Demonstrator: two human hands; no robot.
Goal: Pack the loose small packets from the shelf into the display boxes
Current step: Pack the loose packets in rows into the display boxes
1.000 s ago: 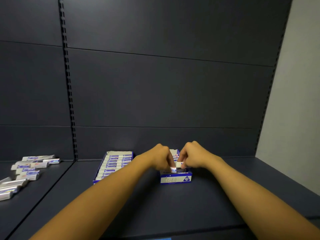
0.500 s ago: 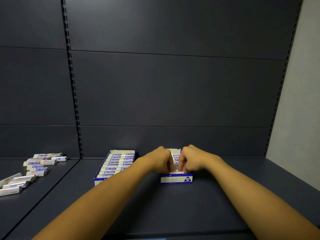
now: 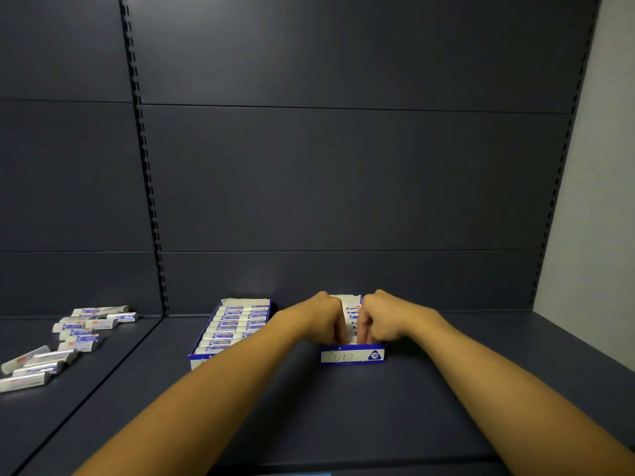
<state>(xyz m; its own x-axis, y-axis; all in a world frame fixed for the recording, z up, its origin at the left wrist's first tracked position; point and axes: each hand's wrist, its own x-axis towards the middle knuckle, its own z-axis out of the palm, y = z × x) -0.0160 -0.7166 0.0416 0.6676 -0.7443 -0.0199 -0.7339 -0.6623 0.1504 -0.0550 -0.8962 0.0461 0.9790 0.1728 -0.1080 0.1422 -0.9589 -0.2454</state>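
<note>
A small blue-and-white display box [image 3: 352,356] stands on the dark shelf, with white packets [image 3: 352,312] standing in a row inside it. My left hand [image 3: 323,317] and my right hand [image 3: 385,319] are both over this box, knuckles up and fingers curled down into it. Between them they pinch a small packet [image 3: 351,333] at the front of the row; its ends are hidden by my fingers. To the left, a second display box [image 3: 198,363] is filled with a row of packets [image 3: 237,321].
Several loose packets [image 3: 79,333] lie on the neighbouring shelf at far left, with more [image 3: 31,369] nearer the left edge. A slotted upright [image 3: 147,166] divides the dark back panels. A pale wall [image 3: 591,235] closes the right side.
The packet held just above the right box has gone down into its front end, and both hands have sunk with it. The view shifted slightly.
</note>
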